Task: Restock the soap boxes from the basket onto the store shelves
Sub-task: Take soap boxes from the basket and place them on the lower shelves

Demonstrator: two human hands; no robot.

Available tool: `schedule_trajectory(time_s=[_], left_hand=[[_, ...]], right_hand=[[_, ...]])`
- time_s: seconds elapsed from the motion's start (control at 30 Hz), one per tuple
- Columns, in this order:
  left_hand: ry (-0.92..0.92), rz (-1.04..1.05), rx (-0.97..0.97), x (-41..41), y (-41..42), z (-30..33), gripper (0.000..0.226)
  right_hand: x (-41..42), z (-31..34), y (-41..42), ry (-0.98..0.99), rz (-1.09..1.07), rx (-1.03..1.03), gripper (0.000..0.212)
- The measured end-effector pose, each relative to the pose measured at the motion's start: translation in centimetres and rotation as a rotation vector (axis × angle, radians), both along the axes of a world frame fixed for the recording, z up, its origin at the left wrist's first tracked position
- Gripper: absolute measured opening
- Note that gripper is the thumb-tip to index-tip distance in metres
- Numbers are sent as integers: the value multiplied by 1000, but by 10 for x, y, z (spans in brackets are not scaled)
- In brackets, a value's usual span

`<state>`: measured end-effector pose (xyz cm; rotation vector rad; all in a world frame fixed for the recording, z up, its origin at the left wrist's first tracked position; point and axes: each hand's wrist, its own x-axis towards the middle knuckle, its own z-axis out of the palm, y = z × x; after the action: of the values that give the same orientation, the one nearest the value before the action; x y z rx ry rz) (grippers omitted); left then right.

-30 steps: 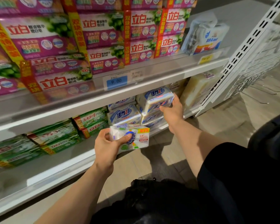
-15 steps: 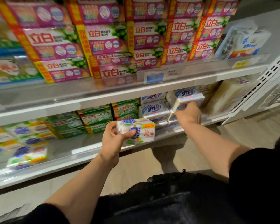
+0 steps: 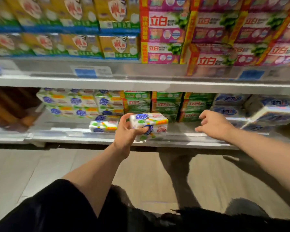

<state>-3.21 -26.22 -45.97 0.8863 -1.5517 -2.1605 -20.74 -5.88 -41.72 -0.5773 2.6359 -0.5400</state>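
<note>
My left hand [image 3: 126, 131] grips a white soap box [image 3: 151, 125] with a blue logo and orange strip, held in front of the lower shelf [image 3: 107, 139]. Matching white boxes [image 3: 84, 102] are stacked on that shelf to the left, and one lies alone [image 3: 103, 126] near the front edge. My right hand [image 3: 213, 124] hovers over the shelf edge to the right, fingers loosely curled and holding nothing. The basket is not in view.
Green soap packs [image 3: 167, 104] stand behind my hands, blue-and-white packs [image 3: 273, 114] at the right. The upper shelf [image 3: 141, 81] carries yellow boxes [image 3: 114, 46] and pink boxes [image 3: 213, 36]. Pale floor [image 3: 40, 166] lies below; dark clothing fills the bottom of the view.
The view swung left along the shelves. My right hand let go of the blue-and-white pack and drew back empty. My left hand still holds the white box.
</note>
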Motion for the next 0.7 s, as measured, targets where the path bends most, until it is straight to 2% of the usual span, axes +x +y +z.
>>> schedule_trajectory(time_s=[0.17,0.3,0.4,0.5,0.63,0.7], left_hand=[[-34,-14,-97,26,-50,-6,50],[-100,18,-212,42,-105,8,57],[-151,-6,-271,59,-156,24,71],[-187,-22,-330,71,-192,36,65],[-136,-87,-280,71,-208,27,55],[-149,-134,-249,65,-204,14,68]], right_hand=[[23,0,-53,24,379,233,60],[43,-17,-93,53,549,295,53],[61,-37,-117,127,612,283,47],[75,-50,-136,182,615,215,40],[82,-68,-152,202,578,174,40],[81,-75,-152,202,598,210,41]])
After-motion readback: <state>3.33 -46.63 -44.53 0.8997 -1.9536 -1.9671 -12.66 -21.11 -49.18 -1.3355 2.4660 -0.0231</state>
